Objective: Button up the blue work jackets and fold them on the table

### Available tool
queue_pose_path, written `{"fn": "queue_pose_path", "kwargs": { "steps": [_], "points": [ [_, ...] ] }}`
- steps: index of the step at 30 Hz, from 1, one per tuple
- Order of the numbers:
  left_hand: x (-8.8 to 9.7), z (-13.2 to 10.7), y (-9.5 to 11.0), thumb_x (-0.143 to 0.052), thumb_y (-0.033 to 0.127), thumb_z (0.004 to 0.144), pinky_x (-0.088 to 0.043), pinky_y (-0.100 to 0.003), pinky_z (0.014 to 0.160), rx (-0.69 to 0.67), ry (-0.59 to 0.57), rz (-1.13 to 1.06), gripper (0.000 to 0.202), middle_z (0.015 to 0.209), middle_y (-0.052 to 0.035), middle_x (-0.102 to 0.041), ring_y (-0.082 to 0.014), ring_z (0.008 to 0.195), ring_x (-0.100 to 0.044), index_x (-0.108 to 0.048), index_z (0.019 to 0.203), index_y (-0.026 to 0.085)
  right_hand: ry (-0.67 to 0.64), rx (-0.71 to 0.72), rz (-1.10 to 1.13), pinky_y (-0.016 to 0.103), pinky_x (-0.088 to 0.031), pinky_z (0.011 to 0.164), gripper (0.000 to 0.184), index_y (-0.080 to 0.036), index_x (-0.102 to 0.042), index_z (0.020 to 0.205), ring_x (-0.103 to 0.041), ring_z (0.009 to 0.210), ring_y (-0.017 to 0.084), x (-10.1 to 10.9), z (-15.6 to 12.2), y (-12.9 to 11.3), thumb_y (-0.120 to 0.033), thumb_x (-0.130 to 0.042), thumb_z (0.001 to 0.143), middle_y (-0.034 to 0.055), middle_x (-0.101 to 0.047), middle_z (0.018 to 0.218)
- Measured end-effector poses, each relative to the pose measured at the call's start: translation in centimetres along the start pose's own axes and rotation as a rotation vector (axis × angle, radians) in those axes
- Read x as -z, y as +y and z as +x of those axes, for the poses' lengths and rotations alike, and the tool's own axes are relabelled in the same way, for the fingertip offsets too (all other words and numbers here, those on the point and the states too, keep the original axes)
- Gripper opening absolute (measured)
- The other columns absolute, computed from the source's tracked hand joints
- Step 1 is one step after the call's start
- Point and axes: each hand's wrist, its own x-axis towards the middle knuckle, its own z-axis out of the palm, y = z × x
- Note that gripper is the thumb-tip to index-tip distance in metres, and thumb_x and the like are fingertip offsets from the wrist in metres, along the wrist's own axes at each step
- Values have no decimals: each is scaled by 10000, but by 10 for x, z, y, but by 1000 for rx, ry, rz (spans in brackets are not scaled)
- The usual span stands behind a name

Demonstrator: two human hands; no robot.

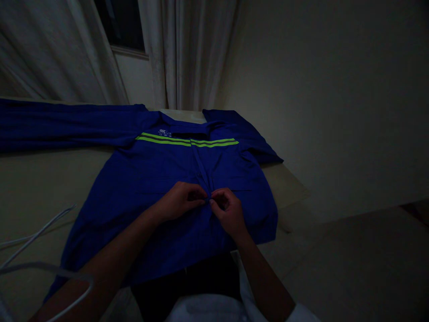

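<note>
A blue work shirt (140,188) with two bright green stripes across the chest lies front up on a pale table (40,183). One sleeve stretches far out to the left. My left hand (181,199) and my right hand (228,210) meet at the shirt's front placket, low on the chest. Both hands pinch the placket fabric between thumb and fingers, fingertips almost touching. What lies between the fingers, a button or just cloth, is too dark to make out.
A white cable (36,255) loops over the table's near left corner. White curtains (187,49) and a dark window (122,22) stand behind the table. A plain wall fills the right side, with pale floor (351,268) below it.
</note>
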Motion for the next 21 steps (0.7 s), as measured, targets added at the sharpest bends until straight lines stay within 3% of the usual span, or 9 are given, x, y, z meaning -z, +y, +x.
{"fn": "queue_pose_path", "kwargs": {
  "steps": [8, 21],
  "points": [
    [-1, 2, -2, -724, 204, 867, -544, -271, 778, 29, -4, 77, 113, 926, -9, -813, -183, 851, -750, -782, 963, 211, -5, 23, -23, 273, -575, 756, 69, -230, -676, 922, -678, 833, 159, 0, 1, -5, -193, -680, 865, 20, -638, 958],
    [-4, 1, -1, -722, 156, 833, -457, -286, 722, -73, -49, 416, 65, 869, -20, -686, -187, 822, -644, -721, 883, 196, -98, 65, -162, 287, -527, 743, 153, -234, -670, 899, -657, 833, 175, -3, 3, -9, -116, -609, 823, 19, -653, 935]
  ]
}}
